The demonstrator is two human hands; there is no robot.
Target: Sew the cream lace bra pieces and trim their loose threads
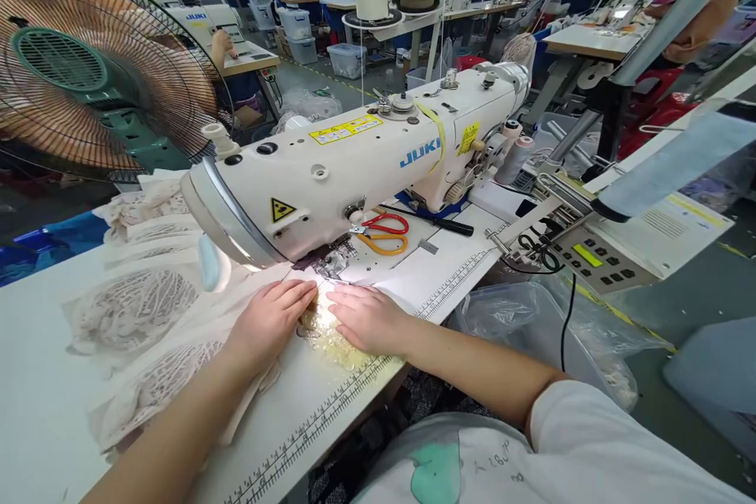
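So both hands lie flat, fingers together, left hand [272,316] and right hand [367,317] either side of the lace piece [322,331], presser foot [331,266] just ahead of the fingertips.

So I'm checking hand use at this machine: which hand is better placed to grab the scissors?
Right hand, probably: the scissors lie beyond it on the machine bed, nearer than to the left hand.
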